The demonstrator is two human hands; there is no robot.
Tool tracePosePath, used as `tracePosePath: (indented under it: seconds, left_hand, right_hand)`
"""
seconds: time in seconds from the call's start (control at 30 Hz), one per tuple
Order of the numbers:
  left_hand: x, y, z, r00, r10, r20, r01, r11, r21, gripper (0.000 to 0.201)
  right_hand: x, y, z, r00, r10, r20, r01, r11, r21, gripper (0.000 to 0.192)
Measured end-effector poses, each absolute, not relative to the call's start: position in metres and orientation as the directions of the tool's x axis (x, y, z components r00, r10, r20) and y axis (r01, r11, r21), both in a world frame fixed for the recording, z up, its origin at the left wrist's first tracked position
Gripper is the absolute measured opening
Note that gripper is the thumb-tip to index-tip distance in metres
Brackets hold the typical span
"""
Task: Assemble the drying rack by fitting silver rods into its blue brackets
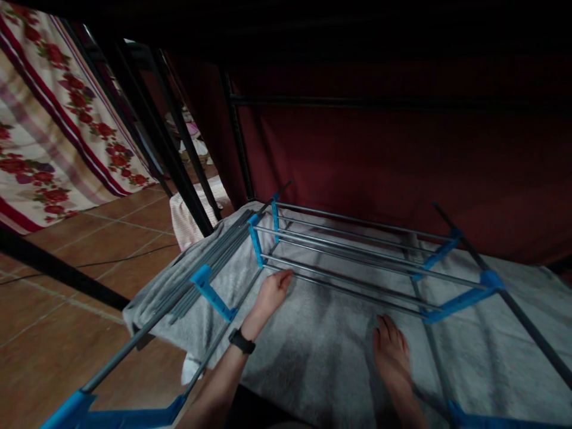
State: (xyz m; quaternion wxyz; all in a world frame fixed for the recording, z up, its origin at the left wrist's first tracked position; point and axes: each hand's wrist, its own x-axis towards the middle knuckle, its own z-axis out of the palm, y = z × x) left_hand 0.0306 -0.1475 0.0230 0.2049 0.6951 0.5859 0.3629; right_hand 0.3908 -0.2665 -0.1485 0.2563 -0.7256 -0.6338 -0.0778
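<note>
A rack of grey metal tubes (339, 243) joined by blue plastic brackets (256, 241) lies on a grey blanket (308, 351). My left hand (273, 292), with a dark watch on its wrist, is at the rack's near left corner. Its fingers are closed at the lowest near tube (357, 293), close to the blue bracket. My right hand (392, 348) is low over the blanket, short of the right-hand bracket (465, 302); its fingers are slightly apart and nothing shows in them. More blue brackets (213, 295) sit along the long left side tube (134, 341).
Several loose grey tubes (210, 262) lie in a bundle along the blanket's left edge. Black metal posts (156, 137) stand at the left, and a dark frame hangs overhead. Behind the rack is a dark red cloth (402, 161). A flowered curtain (58, 119) hangs over the tiled floor (89, 310).
</note>
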Motion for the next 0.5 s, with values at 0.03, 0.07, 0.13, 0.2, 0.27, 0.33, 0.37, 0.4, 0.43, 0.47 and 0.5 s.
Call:
tracePosePath:
  seconds: [0.03, 0.07, 0.13, 0.2, 0.27, 0.33, 0.37, 0.4, 0.43, 0.47, 0.5]
  left_hand:
    - [0.041, -0.146, 0.038, 0.098, 0.956, 0.278, 0.615, -0.277, 0.738, 0.031]
    - [0.051, -0.144, 0.054, 0.124, 0.944, 0.307, 0.564, -0.321, 0.760, 0.032]
    - [0.068, -0.135, 0.089, 0.086, 0.910, 0.405, 0.497, -0.392, 0.774, 0.031]
    - [0.078, -0.121, 0.125, 0.001, 0.856, 0.517, 0.472, -0.456, 0.754, 0.031]
    - [0.081, -0.103, 0.158, -0.073, 0.775, 0.627, 0.490, -0.520, 0.699, 0.030]
    - [0.076, -0.081, 0.188, -0.130, 0.700, 0.702, 0.528, -0.550, 0.646, 0.030]
    - [0.071, -0.068, 0.202, -0.144, 0.670, 0.728, 0.546, -0.560, 0.623, 0.030]
    - [0.065, -0.055, 0.217, -0.148, 0.652, 0.743, 0.558, -0.565, 0.608, 0.029]
    - [0.057, -0.040, 0.231, -0.167, 0.641, 0.749, 0.572, -0.556, 0.603, 0.029]
    - [0.048, -0.026, 0.244, -0.166, 0.646, 0.745, 0.605, -0.530, 0.595, 0.029]
    - [0.037, -0.011, 0.257, -0.146, 0.667, 0.731, 0.651, -0.491, 0.579, 0.029]
  right_hand:
    - [0.391, -0.266, -0.149, 0.188, 0.878, 0.440, 0.959, -0.067, -0.275, 0.051]
    - [0.390, -0.266, -0.149, 0.192, 0.876, 0.441, 0.958, -0.070, -0.279, 0.051]
    - [0.390, -0.265, -0.149, 0.198, 0.875, 0.442, 0.956, -0.072, -0.285, 0.051]
    - [0.390, -0.264, -0.149, 0.206, 0.870, 0.447, 0.952, -0.073, -0.296, 0.050]
    - [0.389, -0.264, -0.148, 0.213, 0.866, 0.452, 0.949, -0.074, -0.305, 0.050]
    - [0.389, -0.264, -0.146, 0.216, 0.867, 0.450, 0.949, -0.079, -0.304, 0.049]
    - [0.389, -0.265, -0.145, 0.214, 0.870, 0.445, 0.951, -0.080, -0.300, 0.048]
    - [0.388, -0.265, -0.144, 0.208, 0.873, 0.441, 0.952, -0.078, -0.295, 0.048]
    - [0.388, -0.266, -0.142, 0.200, 0.876, 0.438, 0.954, -0.072, -0.292, 0.048]
    - [0.388, -0.267, -0.141, 0.191, 0.877, 0.441, 0.955, -0.062, -0.290, 0.048]
    - [0.388, -0.268, -0.140, 0.179, 0.877, 0.446, 0.956, -0.049, -0.288, 0.048]
